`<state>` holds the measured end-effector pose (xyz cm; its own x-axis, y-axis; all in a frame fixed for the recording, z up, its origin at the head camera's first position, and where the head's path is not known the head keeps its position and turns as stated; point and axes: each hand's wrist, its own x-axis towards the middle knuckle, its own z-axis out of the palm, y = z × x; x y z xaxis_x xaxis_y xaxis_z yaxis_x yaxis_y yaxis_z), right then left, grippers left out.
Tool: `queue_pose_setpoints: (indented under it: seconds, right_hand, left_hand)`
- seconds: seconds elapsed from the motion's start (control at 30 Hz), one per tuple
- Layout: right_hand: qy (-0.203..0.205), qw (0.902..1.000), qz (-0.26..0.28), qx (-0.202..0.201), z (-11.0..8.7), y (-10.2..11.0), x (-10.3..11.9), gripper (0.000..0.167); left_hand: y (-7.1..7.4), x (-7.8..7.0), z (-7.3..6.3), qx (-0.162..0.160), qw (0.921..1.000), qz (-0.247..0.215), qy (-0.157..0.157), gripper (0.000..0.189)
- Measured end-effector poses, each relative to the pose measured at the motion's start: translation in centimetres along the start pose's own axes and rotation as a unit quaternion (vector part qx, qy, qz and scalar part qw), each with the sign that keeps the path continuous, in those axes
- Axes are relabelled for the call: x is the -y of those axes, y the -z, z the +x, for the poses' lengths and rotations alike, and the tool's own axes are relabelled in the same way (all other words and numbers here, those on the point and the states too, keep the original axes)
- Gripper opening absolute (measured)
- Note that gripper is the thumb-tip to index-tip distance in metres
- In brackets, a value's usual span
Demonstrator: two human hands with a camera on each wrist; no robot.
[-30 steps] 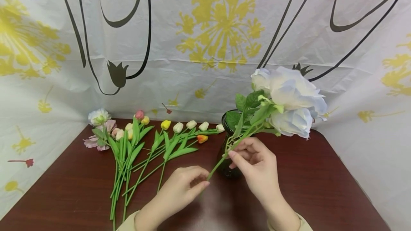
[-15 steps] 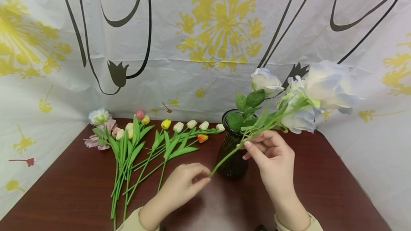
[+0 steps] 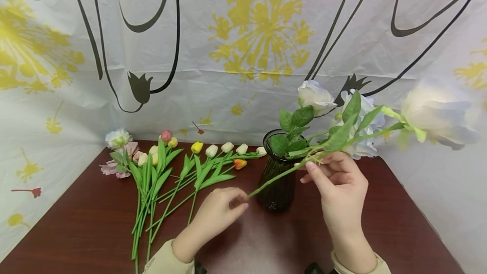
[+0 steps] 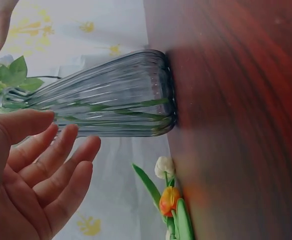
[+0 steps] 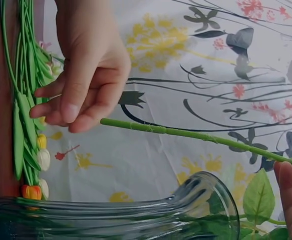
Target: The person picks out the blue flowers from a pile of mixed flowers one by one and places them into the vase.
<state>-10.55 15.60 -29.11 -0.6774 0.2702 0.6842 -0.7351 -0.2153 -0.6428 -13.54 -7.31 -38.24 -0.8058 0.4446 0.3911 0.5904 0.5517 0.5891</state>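
While a white patterned backdrop (image 3: pixel 213 109) with yellow, black and red printed flowers fills the rear, a dark red-brown table (image 3: pixel 76 227) spreads before it. On the table's left lies one mixed flower bundle (image 3: pixel 146 185), its heads partly overlapped so that an exact count cannot be told; beside it spreads a looser group of six tulips: four white, one yellow and one orange-red. One pale blue-white rose (image 3: pixel 341 135) is held slanted in front of the single vase (image 3: pixel 275 198), its large bloom to the right, blurred, and its bare stem end low on the left. The vase, ribbed dark glass, stands upright with green stems inside; at least two pale blooms show beyond its rim, though how many stems it contains cannot be told. The right hand (image 3: pixel 342 189) pinches the rose's stem between thumb and fingers, while the left hand (image 3: pixel 220 206) stays empty, its fingers relaxed just beside the stem end. Smallest among the six tulips are the heads, the orange-red one (image 3: pixel 240 164) lying below the white row and the yellow one (image 3: pixel 196 147) at its left.
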Motion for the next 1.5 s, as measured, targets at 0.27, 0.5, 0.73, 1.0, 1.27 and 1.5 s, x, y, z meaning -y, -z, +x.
queue_pose_setpoints:
  seconds: [0.27, 0.5, 0.73, 1.0, 1.27, 1.5]
  right_hand:
    - [0.022, 0.9989, 0.024, -0.033, 0.3, 0.4, 0.4, 0.016]
    - [0.059, 0.9931, 0.073, -0.071, 0.9, 0.6, 0.9, 0.017]
    - [0.077, 0.9862, 0.114, -0.092, 1.3, 1.0, 1.4, 0.02]
    - [0.096, 0.9778, 0.136, -0.127, 1.4, 1.5, 1.8, 0.026]
    - [0.106, 0.9686, 0.165, -0.152, 1.8, 1.8, 2.1, 0.025]
    - [0.105, 0.965, 0.164, -0.176, 2.2, 1.8, 2.4, 0.024]
  left_hand:
    - [-1.1, 0.3, 1.5, -0.007, 0.9987, -0.004, 0.049, 0.014]
    - [-1.9, 0.2, 2.6, 0.002, 0.9968, -0.021, 0.077, 0.041]
    - [-2.5, -0.4, 3.5, 0.023, 0.9944, -0.042, 0.094, 0.06]
    - [-3.6, -1.2, 4.5, 0.039, 0.9937, -0.048, 0.094, 0.077]
    - [-4.3, -1.0, 5.3, 0.04, 0.991, -0.067, 0.109, 0.082]
    - [-4.5, -0.8, 5.4, 0.032, 0.9915, -0.064, 0.108, 0.079]
